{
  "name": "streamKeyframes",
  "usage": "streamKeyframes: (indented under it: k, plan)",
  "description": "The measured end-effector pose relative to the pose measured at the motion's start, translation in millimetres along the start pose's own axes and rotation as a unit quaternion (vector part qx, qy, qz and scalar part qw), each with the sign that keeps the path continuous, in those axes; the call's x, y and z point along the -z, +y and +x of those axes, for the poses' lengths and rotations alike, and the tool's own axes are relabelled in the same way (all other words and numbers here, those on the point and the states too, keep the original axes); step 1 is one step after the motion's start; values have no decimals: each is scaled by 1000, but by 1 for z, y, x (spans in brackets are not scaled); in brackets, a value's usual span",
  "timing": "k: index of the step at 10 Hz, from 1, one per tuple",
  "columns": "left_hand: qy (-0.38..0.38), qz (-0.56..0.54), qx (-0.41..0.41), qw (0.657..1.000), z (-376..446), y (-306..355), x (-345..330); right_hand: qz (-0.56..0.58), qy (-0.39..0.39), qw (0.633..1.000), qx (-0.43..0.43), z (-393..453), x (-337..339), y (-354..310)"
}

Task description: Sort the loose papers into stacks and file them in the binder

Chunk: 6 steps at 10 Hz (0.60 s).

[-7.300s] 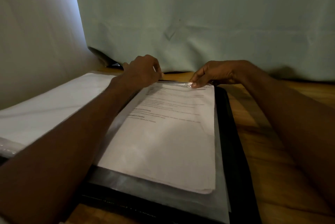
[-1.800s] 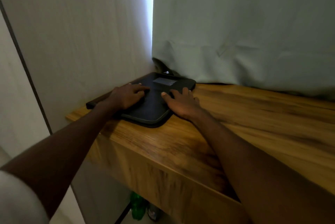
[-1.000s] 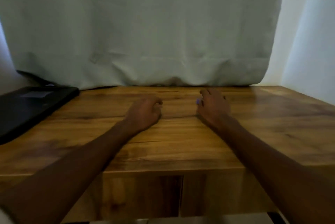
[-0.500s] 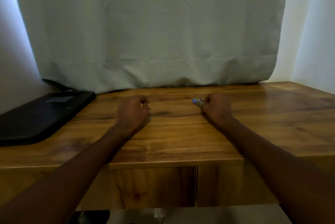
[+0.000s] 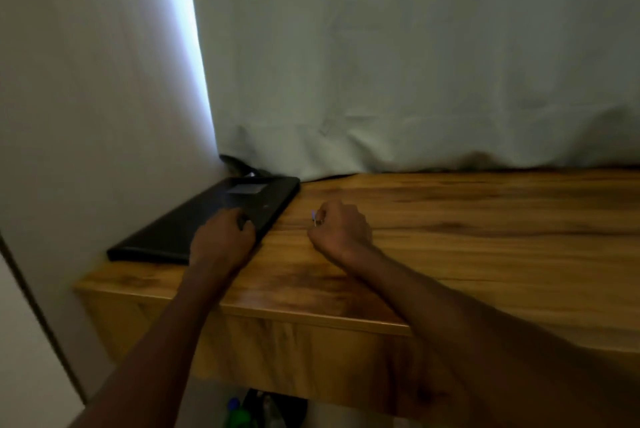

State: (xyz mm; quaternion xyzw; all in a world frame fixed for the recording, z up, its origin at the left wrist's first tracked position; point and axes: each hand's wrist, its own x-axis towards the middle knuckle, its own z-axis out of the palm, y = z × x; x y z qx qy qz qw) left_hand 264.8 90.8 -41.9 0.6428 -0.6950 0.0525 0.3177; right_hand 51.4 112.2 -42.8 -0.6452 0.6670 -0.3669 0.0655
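Wooden desk (image 5: 450, 237) ran across the lower half of the view, with a pale curtain (image 5: 415, 64) hanging behind it and a plain wall on the left. Half a second before, the binder had lain well left of both hands; the view had since swung left, and the closed black binder (image 5: 194, 219) now sat at the desk's left end against the wall. The left hand (image 5: 221, 240) had moved onto the binder's near right edge, fingers curled, though whether they gripped the cover could not be told. Just right of the binder, the right hand (image 5: 341, 228) rested on the wood as a loose fist, pinching a small blue-tipped pen (image 5: 313, 216) that poked out towards the binder. Below the desk edge, bottles (image 5: 239, 413) showed dimly.
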Motion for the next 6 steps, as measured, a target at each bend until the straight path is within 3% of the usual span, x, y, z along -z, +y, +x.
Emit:
streamKeyframes:
  k: [2,4,5,6]
  plan:
    - [46,-34,20,998,-1,4,1,-2,-16,999,51,-5,-39,-47]
    - [88,-300,69,947,6,-13,2,36,-56,992,111,-7,-40,-55]
    - [80,-315,78,943,5,-16,1,19,-79,989,127,-10,-43,-55]
    - [90,-257,33,962,3,-14,-1,73,-32,991,103,-8,-42,-54]
